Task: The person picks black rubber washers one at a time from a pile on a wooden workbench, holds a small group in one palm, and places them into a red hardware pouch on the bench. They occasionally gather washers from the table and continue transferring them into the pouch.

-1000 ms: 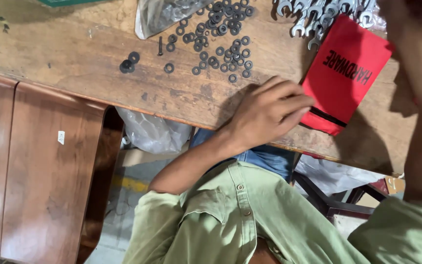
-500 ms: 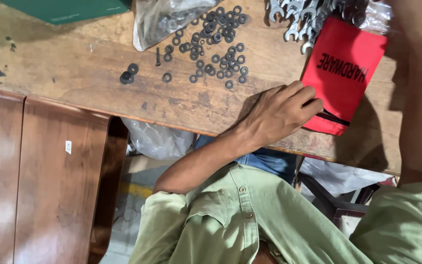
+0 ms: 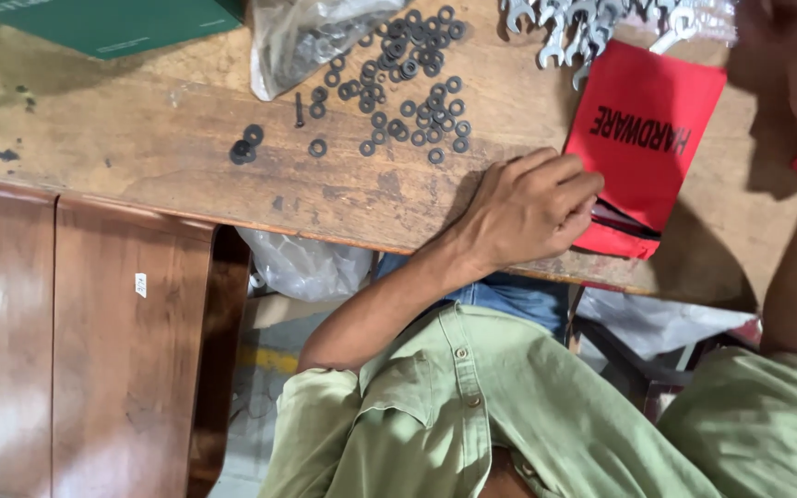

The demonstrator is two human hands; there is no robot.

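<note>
My left hand rests on the wooden table near its front edge. Its fingers are curled in, with the fingertips against the left edge of a red flat pouch with black lettering. Several black washers lie scattered just beyond the hand, and two more washers lie apart to the left. My right forearm rises along the right edge, and my right hand is blurred at the top right, near a row of silver wrenches. Its fingers cannot be made out.
A clear plastic bag lies at the back beside the washers, with a green flat box at the top left. A brown wooden cabinet stands under the table on the left. My green shirt fills the bottom.
My left hand's fingers have drawn back from the red pouch and curled in. The view has shifted, so more of the table's far side shows.
</note>
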